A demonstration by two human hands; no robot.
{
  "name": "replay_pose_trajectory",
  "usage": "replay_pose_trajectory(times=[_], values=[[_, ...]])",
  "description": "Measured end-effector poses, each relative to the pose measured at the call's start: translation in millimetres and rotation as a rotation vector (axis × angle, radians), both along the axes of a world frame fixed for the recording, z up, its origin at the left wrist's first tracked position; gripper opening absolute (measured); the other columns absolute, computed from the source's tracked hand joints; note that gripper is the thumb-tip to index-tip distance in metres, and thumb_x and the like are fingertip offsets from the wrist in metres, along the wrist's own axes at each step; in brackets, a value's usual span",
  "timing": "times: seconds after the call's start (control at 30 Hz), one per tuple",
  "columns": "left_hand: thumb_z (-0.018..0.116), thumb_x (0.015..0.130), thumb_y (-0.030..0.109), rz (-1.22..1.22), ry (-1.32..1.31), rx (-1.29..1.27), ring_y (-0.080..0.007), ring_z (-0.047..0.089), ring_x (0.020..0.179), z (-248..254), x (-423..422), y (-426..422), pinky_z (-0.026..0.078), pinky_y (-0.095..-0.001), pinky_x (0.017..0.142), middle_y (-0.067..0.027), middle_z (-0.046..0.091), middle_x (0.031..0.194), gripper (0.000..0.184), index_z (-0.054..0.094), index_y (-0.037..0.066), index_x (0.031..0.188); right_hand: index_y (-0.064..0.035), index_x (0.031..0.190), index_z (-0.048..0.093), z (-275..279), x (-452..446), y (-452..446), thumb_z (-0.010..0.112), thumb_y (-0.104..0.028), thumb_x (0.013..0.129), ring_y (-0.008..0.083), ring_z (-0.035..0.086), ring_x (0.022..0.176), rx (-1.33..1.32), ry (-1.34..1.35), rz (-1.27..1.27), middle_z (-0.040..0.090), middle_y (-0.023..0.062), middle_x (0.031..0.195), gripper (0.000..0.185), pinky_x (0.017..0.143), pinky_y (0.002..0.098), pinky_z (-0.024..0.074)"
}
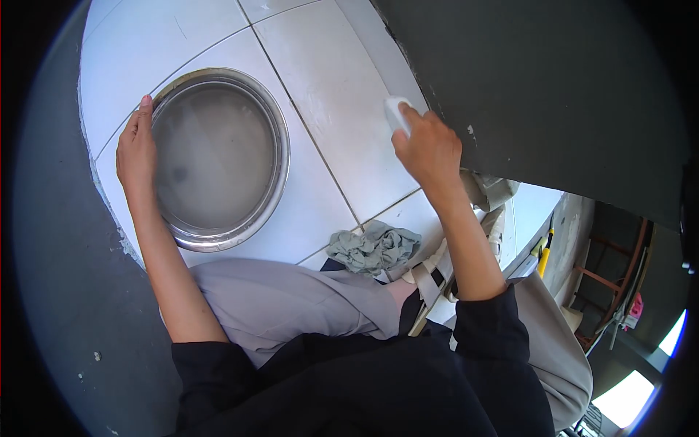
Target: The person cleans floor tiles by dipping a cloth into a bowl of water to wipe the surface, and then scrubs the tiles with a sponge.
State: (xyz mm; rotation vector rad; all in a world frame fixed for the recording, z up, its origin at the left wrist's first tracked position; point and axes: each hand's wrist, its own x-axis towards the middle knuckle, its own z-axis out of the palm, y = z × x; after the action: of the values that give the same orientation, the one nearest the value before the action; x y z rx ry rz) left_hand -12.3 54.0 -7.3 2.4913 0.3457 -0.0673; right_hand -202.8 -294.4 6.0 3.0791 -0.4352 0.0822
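Note:
A round metal basin (280, 156) with cloudy grey water in it rests on white floor tiles. My left hand (137, 149) grips its left rim, with the fingers along the outer side. In my right hand (431, 149) is a smooth, white, rounded object (396, 109), held against the tiles near the dark wall; its underside is hidden, so I cannot tell its exact kind. A crumpled grey-green cloth (373, 247) lies on the floor between my two arms, close to my bent leg.
Dark walls (546, 95) border the tiles at the right and left. My sandalled foot (429, 280) is below the right forearm. Farther right are a yellow-handled tool (545, 255), a brown rack (619, 280) and a pink item (635, 312).

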Motion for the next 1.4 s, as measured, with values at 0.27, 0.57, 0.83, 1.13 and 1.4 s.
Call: replay_pose_trajectory(times=[0.27,0.57,0.83,1.13,1.4], values=[[0.039,0.088,0.069,0.027,-0.018,0.046,-0.0277,0.06,0.107,4.7,-4.7,-5.5,0.041,-0.0379,0.096,-0.01,0.068,0.108,0.064,0.07,0.018,0.112,-0.0103,0.113,0.063,8.7,-59.0,21.9,0.066,-0.018,0.073,0.0277,0.064,0.064,0.069,0.06,-0.024,0.057,0.0125,0.076,0.041,0.052,0.0383,0.052],[0.041,0.089,0.067,0.019,-0.065,0.042,-0.0262,0.062,0.098,3.4,-3.6,-6.0,0.042,-0.0359,0.092,-0.009,0.069,0.096,0.061,0.07,0.017,0.107,-0.012,0.116,0.058,7.7,-46.6,29.8,0.068,-0.018,0.072,0.0265,0.064,0.063,0.041,0.071,0.04,0.058,0.0133,0.08,0.046,0.051,0.0376,0.0521],[0.043,0.088,0.068,-0.006,-0.009,0.011,-0.0243,0.061,0.084,12.6,-7.3,-8.5,0.044,-0.0349,0.085,-0.0084,0.065,0.081,0.061,0.071,0.015,0.103,-0.014,0.114,0.063,-7.7,22.1,14.0,0.067,-0.019,0.074,0.0288,0.064,0.067,-0.007,-0.035,0.009,0.057,0.0122,0.078,0.04,0.054,0.0401,0.0519],[0.038,0.09,0.067,-0.02,-0.02,0.039,-0.0274,0.063,0.086,15.5,-9.5,-8.0,0.045,-0.0357,0.083,-0.0092,0.066,0.079,0.063,0.071,0.014,0.1,-0.0125,0.118,0.063,6.3,-3.6,33.1,0.066,-0.02,0.075,0.0302,0.064,0.072,0.132,0.049,-0.007,0.06,0.0154,0.084,0.044,0.063,0.04,0.0531],[0.038,0.091,0.066,-0.02,0.036,0.004,-0.0317,0.064,0.091,13.8,-5.3,-4.9,0.046,-0.0391,0.083,-0.0122,0.069,0.086,0.063,0.071,0.013,0.098,-0.0109,0.118,0.065,86.6,59.5,104.0,0.064,-0.021,0.078,0.0353,0.064,0.085,0.768,0.089,0.128,0.066,0.0188,0.097,0.041,0.079,0.0423,0.0515]])
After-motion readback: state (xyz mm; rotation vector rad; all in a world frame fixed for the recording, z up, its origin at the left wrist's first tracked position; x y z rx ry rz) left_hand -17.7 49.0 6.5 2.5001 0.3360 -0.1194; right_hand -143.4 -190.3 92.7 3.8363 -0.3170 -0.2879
